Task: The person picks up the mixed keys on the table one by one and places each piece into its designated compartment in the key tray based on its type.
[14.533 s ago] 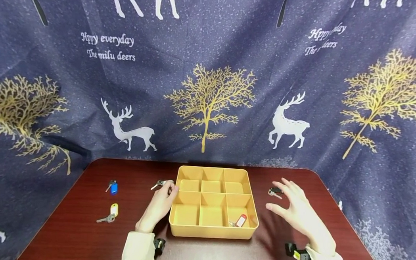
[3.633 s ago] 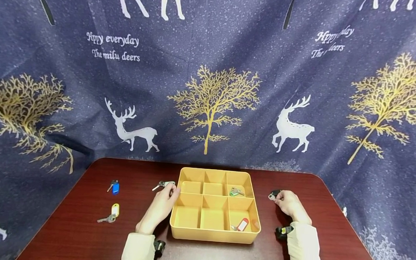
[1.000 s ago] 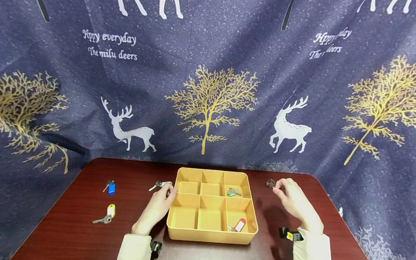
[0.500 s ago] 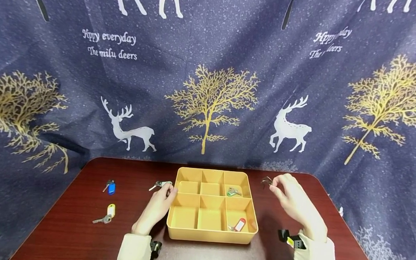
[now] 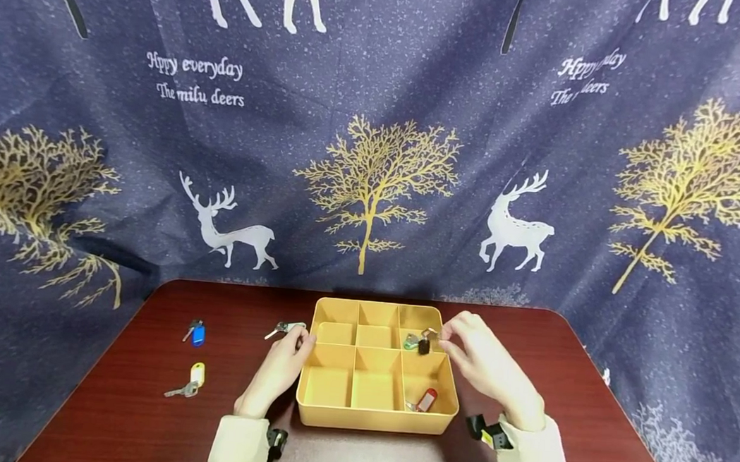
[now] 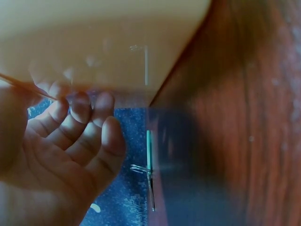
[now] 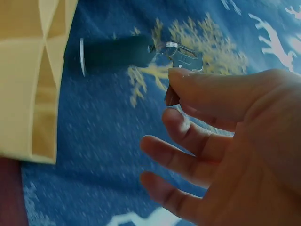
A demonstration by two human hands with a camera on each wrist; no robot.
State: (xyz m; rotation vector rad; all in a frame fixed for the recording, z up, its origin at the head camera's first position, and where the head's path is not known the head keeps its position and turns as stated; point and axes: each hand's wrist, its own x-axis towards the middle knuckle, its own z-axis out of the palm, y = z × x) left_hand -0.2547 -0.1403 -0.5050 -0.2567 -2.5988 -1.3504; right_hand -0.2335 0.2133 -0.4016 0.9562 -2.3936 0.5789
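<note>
In the head view, my right hand (image 5: 480, 354) pinches a key with a black tag (image 5: 424, 346) over the back right compartment of the yellow divided box (image 5: 371, 420). The right wrist view shows the key (image 7: 188, 60) between thumb and forefinger, its black tag (image 7: 120, 52) hanging out toward the box; the other fingers are spread. A green-tagged key (image 5: 410, 341) lies in that compartment, a red-tagged key (image 5: 427, 400) in the front right one. My left hand (image 5: 276, 371) grips the box's left rim between thumb and fingers.
Left of the box, a key with a pale tag (image 5: 285, 329) lies close to my left hand. Farther left are a blue-tagged key (image 5: 197, 335) and a yellow-tagged key (image 5: 197, 374). A patterned cloth (image 5: 379, 83) hangs behind the brown table (image 5: 125, 386).
My right hand has lifted the black-tagged key off the table and carried it left over the box. Earlier the green-tagged key came into the back right compartment. My left hand stays put.
</note>
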